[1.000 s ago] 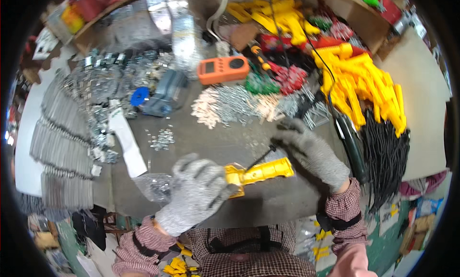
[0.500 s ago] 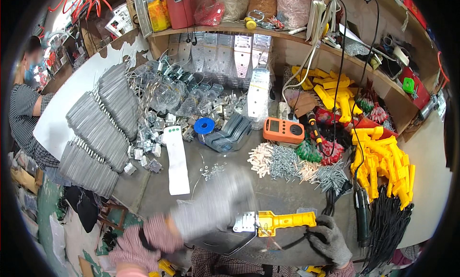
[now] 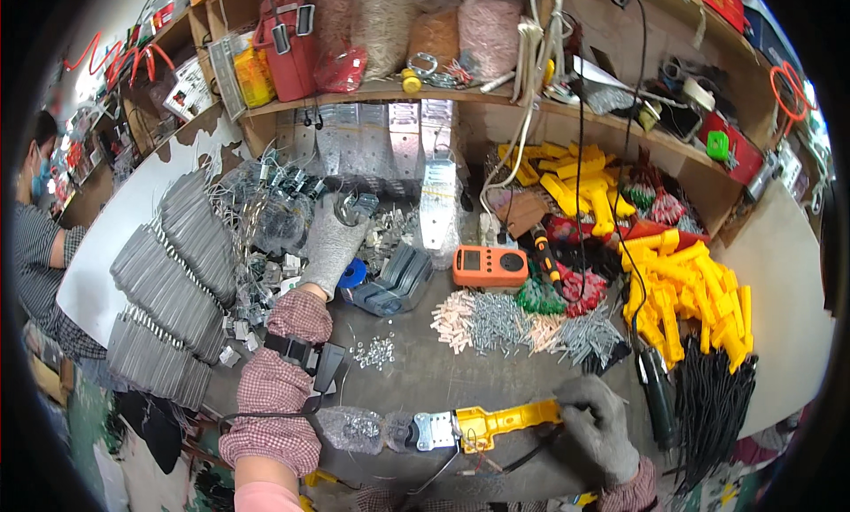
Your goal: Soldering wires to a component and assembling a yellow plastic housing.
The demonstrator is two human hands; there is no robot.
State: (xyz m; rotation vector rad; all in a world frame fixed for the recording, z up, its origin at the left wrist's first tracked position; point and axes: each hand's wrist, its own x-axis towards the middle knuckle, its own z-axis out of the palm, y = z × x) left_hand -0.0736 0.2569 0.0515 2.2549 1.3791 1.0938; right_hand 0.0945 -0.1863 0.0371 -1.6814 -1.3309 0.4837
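Observation:
My left hand (image 3: pixel 336 242), in a grey knitted glove, reaches into the heap of plastic-wrapped metal parts (image 3: pixel 288 215) behind the blue spool (image 3: pixel 352 273). Its fingers curl among the parts; what they grip is hard to make out. At the front, my gloved right hand (image 3: pixel 600 431) is closed at the free end of a yellow plastic handle (image 3: pixel 509 417). A black cable (image 3: pixel 531 450) runs from beneath the handle into those fingers. Joined to the handle's left end is a silvery metal plate (image 3: pixel 435 431), with thin wires showing below. Clear plastic wrapping (image 3: pixel 354 429) lies left of the plate.
Stacked grey metal strips (image 3: pixel 168 282) stand at left. An orange meter (image 3: pixel 490 267), piles of screws (image 3: pixel 500 322) and small nuts (image 3: pixel 374 353) lie mid-table. Yellow handles (image 3: pixel 691 300), black cables (image 3: pixel 715 415) and a black-handled tool (image 3: pixel 657 397) occupy the right. A person (image 3: pixel 44 211) sits far left.
My left hand has moved from above the metal plate away to the parts heap at the back. The white strip no longer shows. The whole view has shifted; my right hand stays by the handle.

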